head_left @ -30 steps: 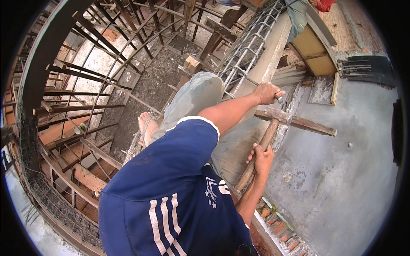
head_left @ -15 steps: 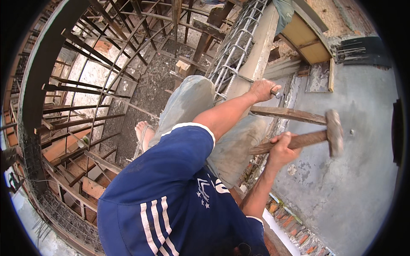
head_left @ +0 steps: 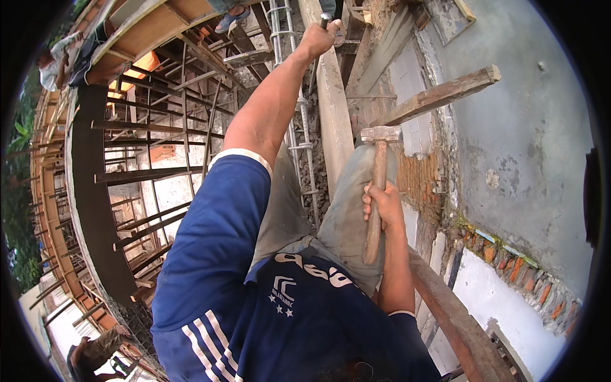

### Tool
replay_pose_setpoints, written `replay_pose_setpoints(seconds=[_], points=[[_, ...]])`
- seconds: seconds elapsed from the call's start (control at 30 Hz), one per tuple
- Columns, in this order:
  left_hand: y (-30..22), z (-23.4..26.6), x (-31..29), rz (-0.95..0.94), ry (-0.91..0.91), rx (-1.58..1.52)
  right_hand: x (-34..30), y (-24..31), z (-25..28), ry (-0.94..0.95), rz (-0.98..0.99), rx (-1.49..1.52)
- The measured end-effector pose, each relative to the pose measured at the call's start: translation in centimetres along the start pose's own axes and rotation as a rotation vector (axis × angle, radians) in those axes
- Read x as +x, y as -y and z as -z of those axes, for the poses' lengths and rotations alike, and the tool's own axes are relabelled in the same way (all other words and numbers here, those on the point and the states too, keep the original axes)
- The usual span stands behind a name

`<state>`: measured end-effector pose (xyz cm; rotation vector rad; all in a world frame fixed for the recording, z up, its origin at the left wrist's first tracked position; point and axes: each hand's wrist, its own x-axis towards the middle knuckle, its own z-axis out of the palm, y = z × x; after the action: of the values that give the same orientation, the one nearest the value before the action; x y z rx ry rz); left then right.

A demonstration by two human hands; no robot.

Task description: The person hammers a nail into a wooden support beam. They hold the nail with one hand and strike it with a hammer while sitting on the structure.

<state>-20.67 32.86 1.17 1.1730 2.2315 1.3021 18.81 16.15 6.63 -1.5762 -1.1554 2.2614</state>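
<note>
My left hand (head_left: 318,39) reaches far forward along the wooden formwork board (head_left: 334,121), wrapped round a dark metal bar (head_left: 326,19) with a shiny blunt end. Below the fist, part of the bar shows beside the board; I cannot make out its tip. Over my right thigh, my right hand (head_left: 384,205) grips the wooden handle of a hammer (head_left: 380,159). Its heavy steel head points away from me, apart from the bar. A long rebar cage (head_left: 305,145) runs just left of the board, between my knees.
A wooden beam (head_left: 445,95) juts out at the right, near a grey cement wall (head_left: 522,146). Another timber (head_left: 455,318) slants by my right elbow. Several wooden props (head_left: 146,173) stand left below. Other people (head_left: 70,60) are at the far left, lower left and top.
The view has turned. My left hand has stretched farther forward with the bar. The hammer has come in from the right to above my right thigh, its head now pointing forward.
</note>
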Motion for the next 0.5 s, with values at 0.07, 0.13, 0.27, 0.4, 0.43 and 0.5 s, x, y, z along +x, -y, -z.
replay_pose_setpoints(seconds=[0.07,0.13,0.27,0.4,0.43,0.5], points=[[-0.5,-1.8,2.3,0.033,-0.083,0.012,0.9,0.5,0.0,0.003,-0.010,0.063],[-0.4,-2.3,4.6,0.146,0.009,0.016,1.4,0.5,0.1,0.020,-0.050,0.071],[1.1,-1.5,8.6,0.124,-0.004,0.124,1.8,1.0,-0.1,0.065,-0.095,0.035],[0.2,-0.2,9.6,0.277,-0.040,0.065,1.9,1.5,-0.9,0.072,-0.071,0.023],[0.3,0.3,9.2,0.276,-0.024,-0.041,2.0,1.5,-0.9,0.082,-0.064,0.016],[0.4,1.1,7.5,0.275,0.054,-0.227,2.3,1.9,-0.9,0.096,-0.053,0.006]])
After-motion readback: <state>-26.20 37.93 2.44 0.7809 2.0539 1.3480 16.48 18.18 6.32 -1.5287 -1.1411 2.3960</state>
